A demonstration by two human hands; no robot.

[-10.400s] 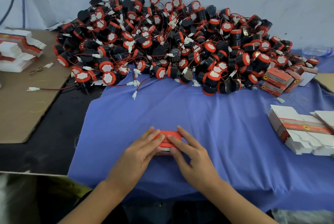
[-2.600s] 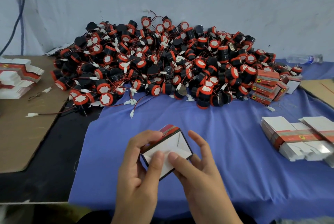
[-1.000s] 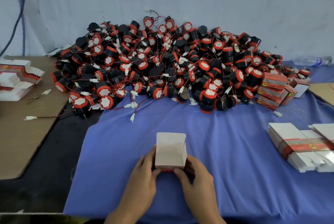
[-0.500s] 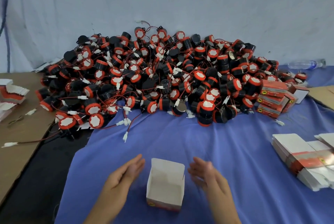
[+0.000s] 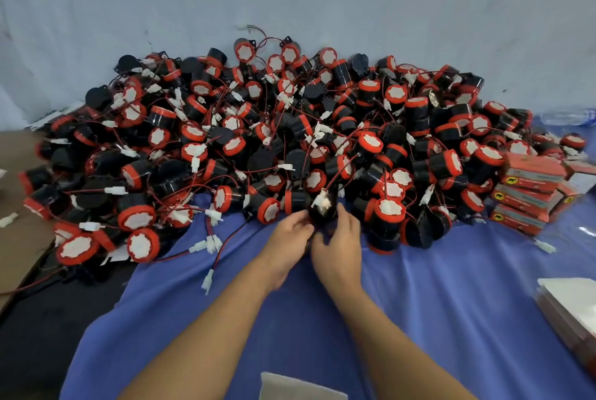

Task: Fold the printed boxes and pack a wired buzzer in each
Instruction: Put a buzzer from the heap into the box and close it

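The pile (image 5: 290, 128) fills the far side; the open box (image 5: 300, 387) sits close to you, at the bottom edge. Your left hand (image 5: 287, 236) and right hand (image 5: 339, 246) both clasp one buzzer (image 5: 322, 211) at the pile's front. Its wire (image 5: 338, 171) runs back into the pile, and the box lies directly behind your grip.

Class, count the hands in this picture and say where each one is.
2. The left hand and the right hand meet at the front edge of the pile, both gripping one black buzzer. No others show.
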